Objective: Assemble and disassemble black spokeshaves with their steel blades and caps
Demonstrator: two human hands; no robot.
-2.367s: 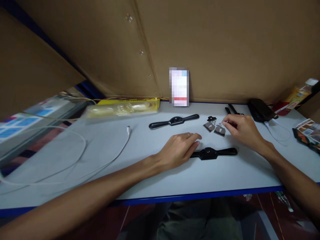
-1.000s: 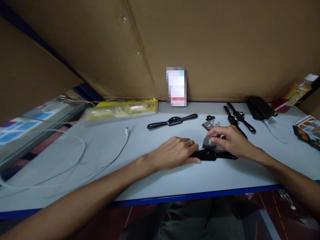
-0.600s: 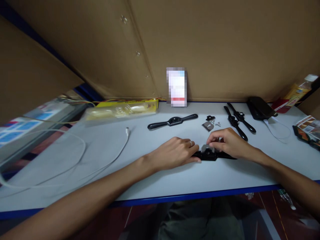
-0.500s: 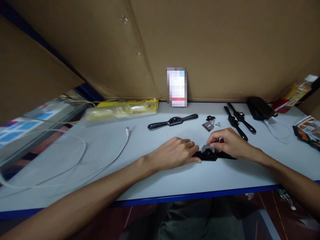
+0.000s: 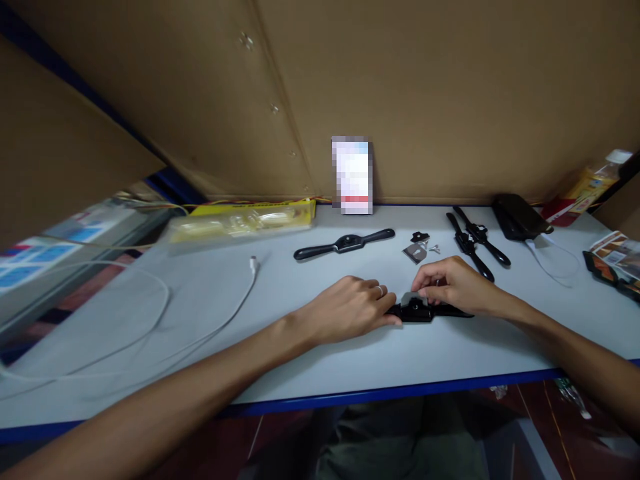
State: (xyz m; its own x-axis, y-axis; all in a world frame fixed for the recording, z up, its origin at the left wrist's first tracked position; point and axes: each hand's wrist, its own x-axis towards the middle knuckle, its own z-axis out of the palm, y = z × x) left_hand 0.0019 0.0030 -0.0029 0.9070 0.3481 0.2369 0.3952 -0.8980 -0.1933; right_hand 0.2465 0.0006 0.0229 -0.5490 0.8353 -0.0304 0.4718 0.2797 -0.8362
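Note:
A black spokeshave (image 5: 417, 313) lies on the table in front of me. My left hand (image 5: 353, 308) is closed around its left handle. Over the middle of the tool, my right hand (image 5: 447, 285) pinches a flat grey metal blade (image 5: 411, 298), which stands up at the spokeshave's mouth. The right handle shows beneath my right hand. Just behind lie a loose grey blade (image 5: 415, 252), a small black cap piece (image 5: 420, 237) and some small screws (image 5: 434, 249). Another spokeshave body (image 5: 349, 244) rests farther back to the left.
Two more spokeshaves (image 5: 473, 243) lie at the right, near a black case (image 5: 520, 217) and a bottle (image 5: 593, 187). A phone (image 5: 354, 175) leans against the cardboard wall. Plastic-wrapped packages (image 5: 240, 223) sit at the back left; a white cable (image 5: 230, 320) crosses the left side.
The view has shifted very slightly. Both hands keep nearly the same position on the spokeshave and the blade.

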